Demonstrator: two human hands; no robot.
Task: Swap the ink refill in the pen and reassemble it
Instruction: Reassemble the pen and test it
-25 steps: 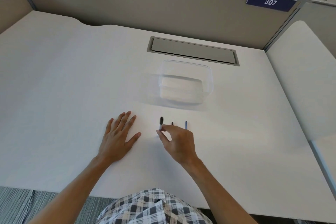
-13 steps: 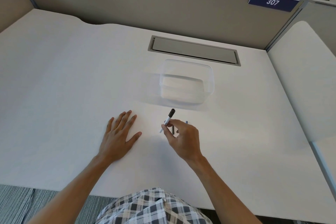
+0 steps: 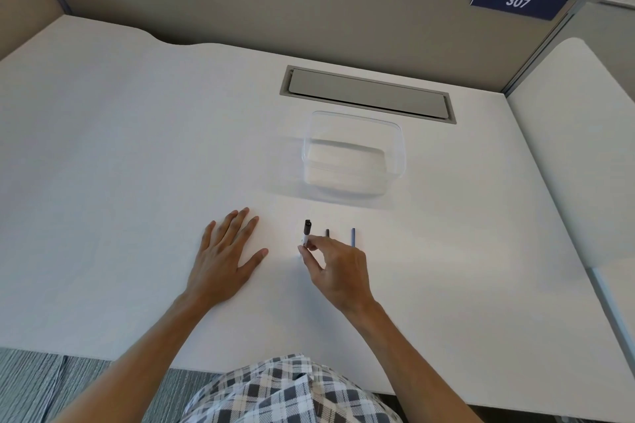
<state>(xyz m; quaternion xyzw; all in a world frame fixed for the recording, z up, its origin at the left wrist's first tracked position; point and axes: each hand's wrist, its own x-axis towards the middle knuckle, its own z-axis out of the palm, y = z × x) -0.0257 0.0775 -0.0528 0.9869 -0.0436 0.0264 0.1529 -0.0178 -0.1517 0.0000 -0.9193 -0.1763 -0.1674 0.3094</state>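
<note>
A white pen with a black cap (image 3: 306, 232) points away from me on the white desk (image 3: 137, 154). My right hand (image 3: 335, 271) pinches its near end between thumb and fingertips. Two thin dark refills lie parallel to the right of the pen: a shorter-looking one (image 3: 327, 233), partly hidden by my fingers, and a blue-grey one (image 3: 353, 237). My left hand (image 3: 223, 259) rests flat on the desk, fingers spread, a little left of the pen and holding nothing.
A clear plastic box (image 3: 354, 156) stands just beyond the pen and refills. Behind it a grey cable hatch (image 3: 367, 93) is set into the desk. Partition walls close off the back and right. The desk's front edge runs near my body.
Half a second ago my right hand held the pen lifted and tilted to the right. Now the pen is back low, pointing straight away. The left hand has not moved.
</note>
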